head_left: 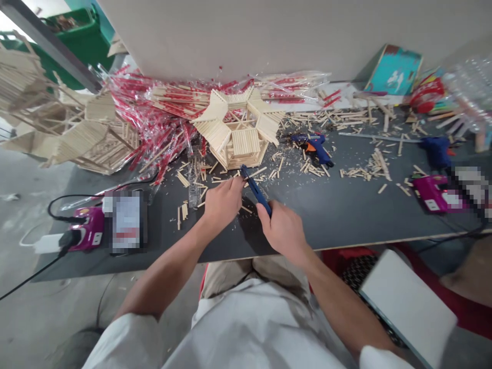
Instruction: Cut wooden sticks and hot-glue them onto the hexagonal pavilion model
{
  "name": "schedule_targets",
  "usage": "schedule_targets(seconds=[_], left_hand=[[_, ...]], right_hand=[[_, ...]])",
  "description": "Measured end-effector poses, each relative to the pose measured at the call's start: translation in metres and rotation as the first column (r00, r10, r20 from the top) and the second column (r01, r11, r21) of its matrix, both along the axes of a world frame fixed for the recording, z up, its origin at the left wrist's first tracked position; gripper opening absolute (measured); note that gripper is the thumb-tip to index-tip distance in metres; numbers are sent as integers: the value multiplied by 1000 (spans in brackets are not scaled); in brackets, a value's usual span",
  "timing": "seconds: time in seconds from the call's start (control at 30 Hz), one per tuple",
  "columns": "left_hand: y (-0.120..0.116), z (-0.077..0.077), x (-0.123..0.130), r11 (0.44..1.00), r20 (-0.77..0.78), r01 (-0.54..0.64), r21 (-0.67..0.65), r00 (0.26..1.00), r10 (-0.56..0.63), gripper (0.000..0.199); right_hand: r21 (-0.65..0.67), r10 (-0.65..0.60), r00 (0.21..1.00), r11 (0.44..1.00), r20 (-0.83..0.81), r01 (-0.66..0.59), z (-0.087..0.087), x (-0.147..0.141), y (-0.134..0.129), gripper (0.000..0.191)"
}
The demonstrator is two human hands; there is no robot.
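Observation:
My right hand (pixel 282 228) is wrapped round a long blue hand tool (pixel 257 190) with a dark head, perhaps a cutter. It slants up and left, its head at the fingertips of my left hand (pixel 224 202). The left fingers are pressed together; whatever they pinch is hidden or too small to name. Just beyond both hands stands a wooden stick model (pixel 246 142) with slatted, flared roof panels round an open centre. Short cut wooden sticks (pixel 183 178) lie about the left hand, beside a clear plastic strip (pixel 195 179).
A blue glue gun (pixel 315 146) lies right of the model; another glue gun (pixel 436 149) is farther right. Red-and-clear wrappers (pixel 169 110) with sticks line the back. A larger stick model (pixel 88 138) stands left, above a purple power socket (pixel 88 225) and a phone (pixel 128 221).

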State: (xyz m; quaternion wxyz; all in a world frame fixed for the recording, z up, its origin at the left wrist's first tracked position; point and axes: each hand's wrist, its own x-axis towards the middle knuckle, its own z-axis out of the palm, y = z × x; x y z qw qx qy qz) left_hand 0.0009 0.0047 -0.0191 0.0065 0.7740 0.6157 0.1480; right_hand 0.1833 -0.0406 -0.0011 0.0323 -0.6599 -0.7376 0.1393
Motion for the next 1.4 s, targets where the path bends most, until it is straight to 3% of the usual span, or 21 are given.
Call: schedule_targets(seconds=[0.2,0.5,0.67,0.9,1.17,1.3,1.4], left_hand=[[1,-2,0,999,-4,21,36,1000,-21,34],[2,-1,-4,997,17,11,75,1000,-13,35],[3,2,-5,997,34,18,82,999,-21,36],[6,1,-7,997,38,70,-28,997,-69,35],[5,-1,-5,990,16,123,-75,992,-122,36],[4,-1,-5,984,2,163,-78,987,-163,38],[3,-3,-4,974,14,206,-92,978,-206,37]], right_hand=[[25,1,1000,1000,21,-2,1,-2,0,49],[80,-17,998,997,54,12,-16,3,-5,48],[158,-7,1000,987,16,5,-15,13,-16,54],[291,-91,995,952,-31,96,-8,54,-17,55],[425,-312,939,877,148,224,-42,120,-5,74],[446,-331,934,862,137,240,-54,137,-4,78],[430,-297,946,877,132,215,-51,136,1,77]])
